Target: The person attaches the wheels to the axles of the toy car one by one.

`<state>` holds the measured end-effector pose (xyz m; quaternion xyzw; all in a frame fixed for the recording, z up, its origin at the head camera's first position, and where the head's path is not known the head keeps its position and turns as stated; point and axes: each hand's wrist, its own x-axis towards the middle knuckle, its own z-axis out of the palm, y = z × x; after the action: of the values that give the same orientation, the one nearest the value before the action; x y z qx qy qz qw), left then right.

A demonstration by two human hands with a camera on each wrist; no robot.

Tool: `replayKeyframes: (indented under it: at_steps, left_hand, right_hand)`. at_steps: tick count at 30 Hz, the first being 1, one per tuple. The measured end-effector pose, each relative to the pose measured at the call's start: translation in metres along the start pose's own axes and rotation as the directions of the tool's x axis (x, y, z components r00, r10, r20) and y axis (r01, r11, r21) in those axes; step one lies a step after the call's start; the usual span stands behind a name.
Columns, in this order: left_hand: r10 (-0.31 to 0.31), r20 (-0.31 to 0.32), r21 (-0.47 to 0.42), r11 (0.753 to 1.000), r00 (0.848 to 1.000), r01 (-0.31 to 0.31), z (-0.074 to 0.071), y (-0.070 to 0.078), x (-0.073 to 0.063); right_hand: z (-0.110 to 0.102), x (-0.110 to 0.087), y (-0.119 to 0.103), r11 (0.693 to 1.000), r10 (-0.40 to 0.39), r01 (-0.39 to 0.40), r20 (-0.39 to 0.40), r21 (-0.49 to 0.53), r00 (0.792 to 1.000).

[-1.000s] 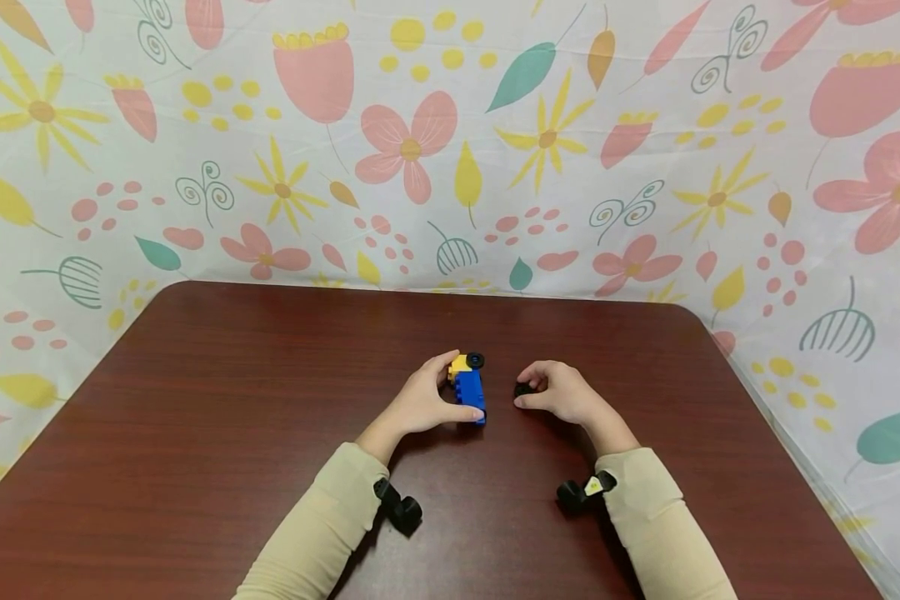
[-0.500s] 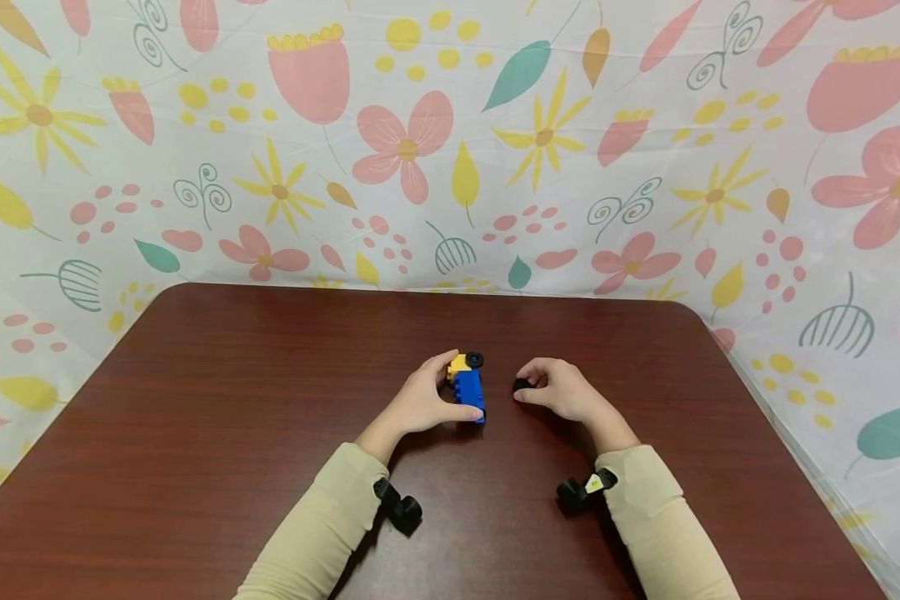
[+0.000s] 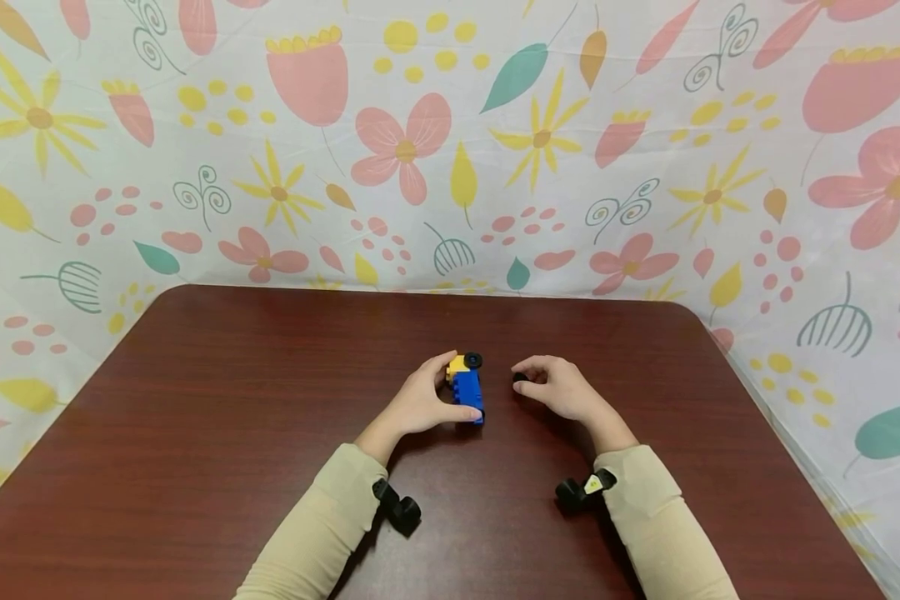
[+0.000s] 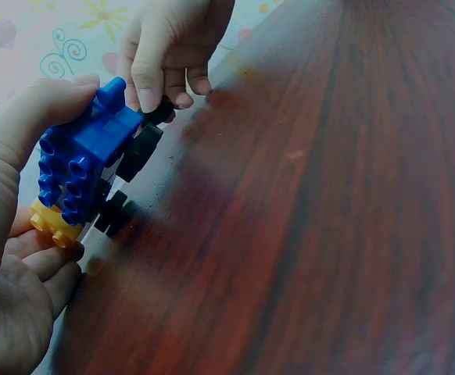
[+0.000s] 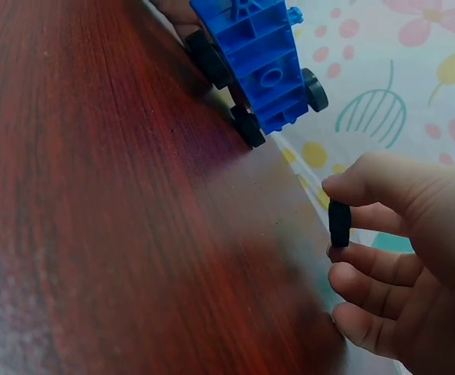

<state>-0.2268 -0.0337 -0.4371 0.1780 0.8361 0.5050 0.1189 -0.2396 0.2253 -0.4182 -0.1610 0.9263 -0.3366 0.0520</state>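
Observation:
My left hand [image 3: 418, 402] grips a toy car [image 3: 468, 392] built of blocks, its thumb at the blue end and its fingers round the yellow end. The car is tipped on its side, and its hollow blue underside [image 5: 263, 66] faces my right hand [image 3: 566, 392]. Three black wheels show on it, among them a wheel [image 5: 315, 90] on the upper side and a wheel [image 5: 209, 58] near the table. Apart from the car, to its right, my right hand pinches a loose black wheel [image 5: 339, 223] between thumb and fingertips, edge-on in the right wrist view.
Both hands are over a dark brown wooden table [image 3: 270, 358]. Behind it hangs a white cloth [image 3: 420, 233] with flowers and leaves. A black camera mount [image 3: 399, 507] sits on the left wrist, and another mount [image 3: 581, 493] on the right.
The loose wheel has shifted slightly up and away within my right fingers, and less of it shows in the head view. My left hand and the car stay nearly still.

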Motion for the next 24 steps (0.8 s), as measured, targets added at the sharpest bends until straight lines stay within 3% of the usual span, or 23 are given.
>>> replayKeyframes:
  at_steps: [24]
  left_hand:
    - [0.002,-0.008,-0.004,1.000,1.000,-0.002,0.001,-0.004,0.002]
  right_hand:
    - [-0.002,-0.002,-0.011,0.995,-0.016,0.023,-0.078,0.097,0.997]
